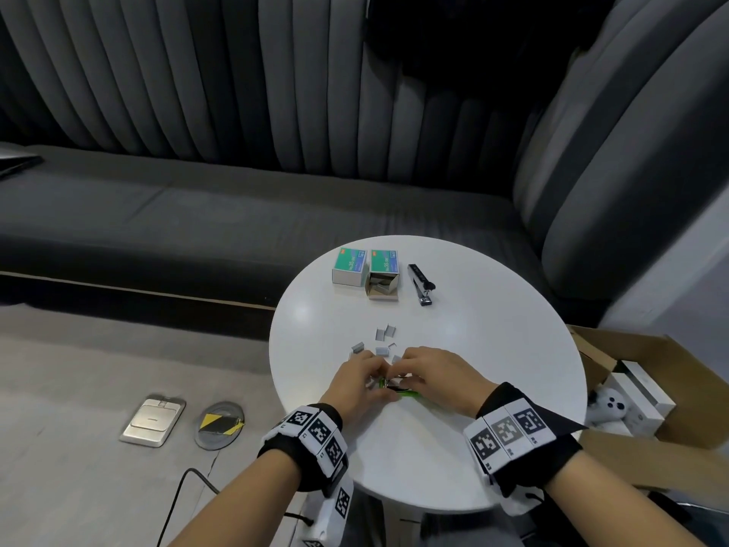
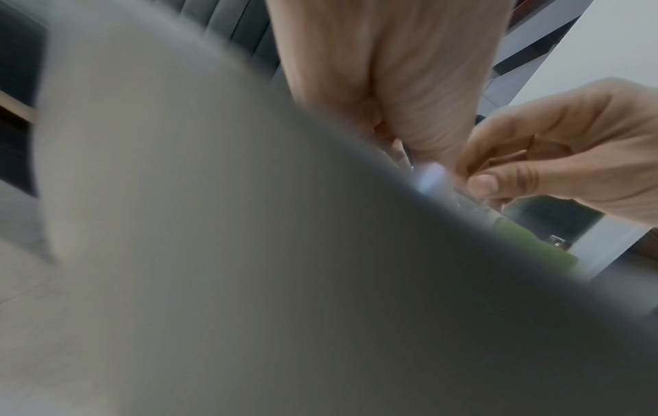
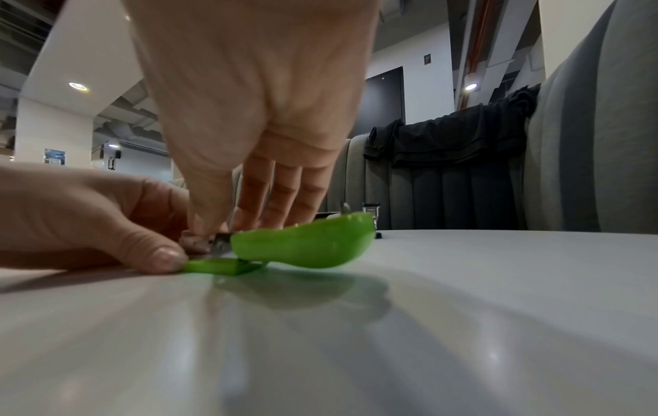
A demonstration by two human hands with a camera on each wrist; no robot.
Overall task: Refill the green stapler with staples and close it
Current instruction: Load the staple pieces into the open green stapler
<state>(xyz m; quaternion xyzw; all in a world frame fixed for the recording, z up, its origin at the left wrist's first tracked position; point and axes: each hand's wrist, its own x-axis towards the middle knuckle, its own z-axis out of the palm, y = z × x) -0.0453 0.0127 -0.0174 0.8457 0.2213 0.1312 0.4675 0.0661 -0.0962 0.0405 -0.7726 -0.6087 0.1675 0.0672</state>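
At the table's far side, 1 staple box [image 1: 382, 281] lies open, staples inside. My left hand [image 1: 357, 382] and right hand [image 1: 434, 373] pinch the green stapler [image 3: 302, 243], flipped open.

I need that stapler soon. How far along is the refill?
Done: the green plastic stapler lies open on the white round table, loose staple strips out. In hand: left hand steadies it; right hand works at its metal channel. Left: closing.

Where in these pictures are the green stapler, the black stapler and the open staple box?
green stapler [image 3: 306, 242], right wrist view, on its raised green top cover.
black stapler [image 1: 420, 283], head view, on the middle of its body.
open staple box [image 1: 382, 287], head view, on its open end showing staples.
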